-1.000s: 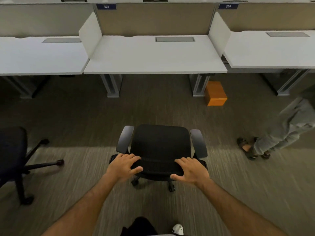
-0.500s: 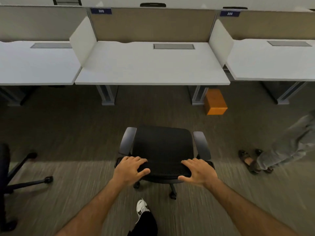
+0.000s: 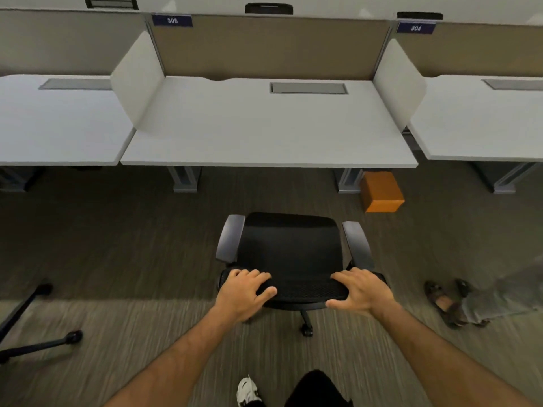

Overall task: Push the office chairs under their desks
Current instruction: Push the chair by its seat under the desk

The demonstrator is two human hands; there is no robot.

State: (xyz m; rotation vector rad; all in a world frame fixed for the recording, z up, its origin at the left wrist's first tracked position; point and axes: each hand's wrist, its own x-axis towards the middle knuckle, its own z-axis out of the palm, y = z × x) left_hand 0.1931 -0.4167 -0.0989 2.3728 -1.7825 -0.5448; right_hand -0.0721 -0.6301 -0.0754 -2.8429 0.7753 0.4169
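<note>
Office chair (image 3: 289, 251) at frame centre, both hands on top edge of its backrest, desk (image 3: 264, 133) just above it in frame.

Left hand (image 3: 242, 292) grips backrest top at its left end, fingers curled over the edge, thumb pointing inward along the back. Right hand (image 3: 363, 290) does the same at the right end, fingers over the top, thumb stretched inward. Chair seat faces the white desk w/ tag 305, not yet under it; carpet (image 3: 132, 245) shows between seat front and desk edge. Orange box (image 3: 381, 191) on floor by desk's right leg, upper right of chair. Another chair's base (image 3: 38, 327) at lower left. Someone's sandalled feet (image 3: 446, 301) at right edge. Wearer's white shoe (image 3: 246, 390) at bottom centre.
</note>
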